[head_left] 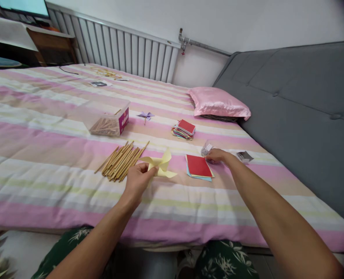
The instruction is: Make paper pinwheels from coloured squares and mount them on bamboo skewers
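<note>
My left hand [140, 177] pinches a pale yellow paper pinwheel [162, 164] at its folded middle, just above the striped bedspread. Over to the right, my right hand [217, 155] has its fingers bent together at a small clear plastic bag [207, 148]; the fingertips are partly hidden there. Between the hands lies a small pile of square paper sheets [200, 166], red on top with blue and yellow edges showing. Beside my left hand is a heap of thin wooden sticks [122, 161].
A clear plastic box [109, 120] with more sticks stands behind the heap. Near it lies a purple pinwheel [145, 115]. A thicker stack of coloured paper [184, 129], a silvery packet [244, 156] and a pink pillow [218, 101] are farther right, by the grey headboard [294, 100].
</note>
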The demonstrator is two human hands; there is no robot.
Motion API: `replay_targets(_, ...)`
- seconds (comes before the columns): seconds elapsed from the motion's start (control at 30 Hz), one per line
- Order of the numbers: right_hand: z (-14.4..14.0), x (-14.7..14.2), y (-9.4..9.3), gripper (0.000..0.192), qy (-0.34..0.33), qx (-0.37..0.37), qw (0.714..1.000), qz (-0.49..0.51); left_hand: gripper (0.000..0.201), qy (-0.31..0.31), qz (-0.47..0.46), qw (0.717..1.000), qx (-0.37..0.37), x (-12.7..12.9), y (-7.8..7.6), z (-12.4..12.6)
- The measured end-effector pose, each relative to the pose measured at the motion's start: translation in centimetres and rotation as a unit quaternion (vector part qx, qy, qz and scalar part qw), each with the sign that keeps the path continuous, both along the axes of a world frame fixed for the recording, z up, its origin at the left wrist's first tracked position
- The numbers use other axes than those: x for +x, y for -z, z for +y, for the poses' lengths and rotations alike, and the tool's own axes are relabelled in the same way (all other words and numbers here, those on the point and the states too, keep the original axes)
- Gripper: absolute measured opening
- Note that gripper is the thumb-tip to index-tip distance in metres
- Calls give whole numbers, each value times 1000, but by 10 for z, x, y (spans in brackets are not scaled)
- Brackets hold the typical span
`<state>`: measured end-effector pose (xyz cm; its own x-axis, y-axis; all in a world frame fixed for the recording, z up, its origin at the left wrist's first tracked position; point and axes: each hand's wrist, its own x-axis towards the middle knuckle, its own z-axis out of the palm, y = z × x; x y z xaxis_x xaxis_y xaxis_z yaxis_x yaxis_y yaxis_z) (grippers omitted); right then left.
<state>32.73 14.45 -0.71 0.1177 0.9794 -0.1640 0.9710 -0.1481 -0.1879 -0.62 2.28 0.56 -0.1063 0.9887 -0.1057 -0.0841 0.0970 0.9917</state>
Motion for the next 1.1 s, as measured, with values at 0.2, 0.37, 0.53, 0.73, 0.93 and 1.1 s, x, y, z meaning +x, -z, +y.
replay_targets(0.2,-5,10,-2,24,32,-48,992,110,18,-7,3,1000,5,1,-2,-1)
replay_targets(0.37,-7,10,-12,22,66,-4,970,233,17,-9,-5,1000,1,2,-5,-2)
replay_targets(0.53,-13,8,-22,14,92,20,940,329,17,-6,-10,1000,5,1,-4,-2)
replay_targets(0.73,-14,9,-21,5,126,45,912,387,18,-9,-5,1000,4,2,-4,-1)
replay_targets(0.93,-12,7,-21,6,175,56,892,414,16,-6,-15,1000,3,0,-2,0)
replay_targets(1.1,-14,0,-29,25,201,48,884,418,15,-6,-25,1000,9,-1,-1,0)
